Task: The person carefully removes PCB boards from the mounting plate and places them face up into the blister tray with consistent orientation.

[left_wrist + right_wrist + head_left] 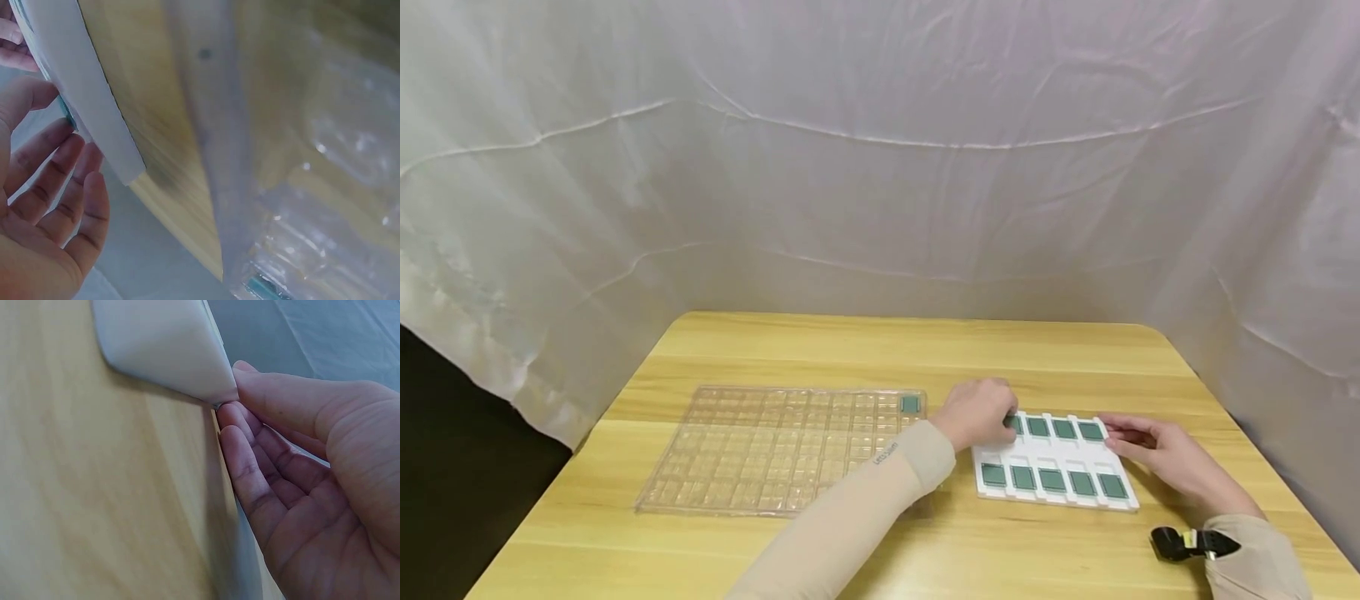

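A white tray lies on the right half of the table, with two rows of square green chips in its slots. At its far left slot my left hand pinches a green chip between thumb and index finger, the other fingers spread loosely in the left wrist view. My right hand grips the tray's far right corner, thumb and fingertips at its edge, as the right wrist view shows close up. Left of the white tray lies a clear plastic tray of many compartments, with one green chip in its far right corner.
The wooden table carries both trays. Pale cloth hangs behind it and at both sides. A black strap or device sits at the right wrist. My left sleeve crosses over the clear tray's near right corner.
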`<move>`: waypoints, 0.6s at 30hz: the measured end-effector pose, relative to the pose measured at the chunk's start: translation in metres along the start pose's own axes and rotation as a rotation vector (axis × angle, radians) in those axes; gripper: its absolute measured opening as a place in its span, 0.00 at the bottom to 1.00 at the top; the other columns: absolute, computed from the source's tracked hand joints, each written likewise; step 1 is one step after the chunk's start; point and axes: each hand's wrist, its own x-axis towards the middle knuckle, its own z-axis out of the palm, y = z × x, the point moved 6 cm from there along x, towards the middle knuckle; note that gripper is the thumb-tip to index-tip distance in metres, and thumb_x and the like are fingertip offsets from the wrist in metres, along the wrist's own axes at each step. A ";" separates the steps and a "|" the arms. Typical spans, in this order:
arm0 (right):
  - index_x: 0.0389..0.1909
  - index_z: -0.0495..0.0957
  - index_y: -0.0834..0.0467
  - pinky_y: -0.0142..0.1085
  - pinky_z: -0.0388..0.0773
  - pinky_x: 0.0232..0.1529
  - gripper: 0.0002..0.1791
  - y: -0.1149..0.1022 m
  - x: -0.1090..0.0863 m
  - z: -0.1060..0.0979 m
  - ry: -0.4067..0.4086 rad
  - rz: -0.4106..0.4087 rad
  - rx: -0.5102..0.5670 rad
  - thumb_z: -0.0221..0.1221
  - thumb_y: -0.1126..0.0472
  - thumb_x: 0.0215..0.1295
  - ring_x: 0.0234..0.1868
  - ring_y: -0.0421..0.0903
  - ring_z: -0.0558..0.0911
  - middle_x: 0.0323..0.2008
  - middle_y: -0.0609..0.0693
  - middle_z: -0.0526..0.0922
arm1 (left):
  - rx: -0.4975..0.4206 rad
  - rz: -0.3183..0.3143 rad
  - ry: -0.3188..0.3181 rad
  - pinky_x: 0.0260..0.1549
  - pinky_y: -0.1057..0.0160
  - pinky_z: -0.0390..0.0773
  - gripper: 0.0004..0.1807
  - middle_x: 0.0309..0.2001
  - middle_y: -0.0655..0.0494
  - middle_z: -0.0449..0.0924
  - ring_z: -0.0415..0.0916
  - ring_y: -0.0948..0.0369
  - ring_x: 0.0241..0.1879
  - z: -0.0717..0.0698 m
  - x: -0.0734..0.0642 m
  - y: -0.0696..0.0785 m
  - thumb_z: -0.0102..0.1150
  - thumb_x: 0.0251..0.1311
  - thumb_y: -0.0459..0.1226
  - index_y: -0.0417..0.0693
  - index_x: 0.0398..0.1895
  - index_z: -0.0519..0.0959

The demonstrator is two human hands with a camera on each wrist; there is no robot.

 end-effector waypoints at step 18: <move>0.72 0.76 0.63 0.22 0.76 0.46 0.29 0.002 0.000 0.000 -0.012 0.060 -0.014 0.63 0.51 0.78 0.46 0.25 0.79 0.59 0.60 0.87 | -0.056 -0.012 0.067 0.23 0.72 0.69 0.10 0.28 0.66 0.78 0.68 0.69 0.27 -0.027 -0.007 -0.039 0.74 0.64 0.45 0.56 0.28 0.83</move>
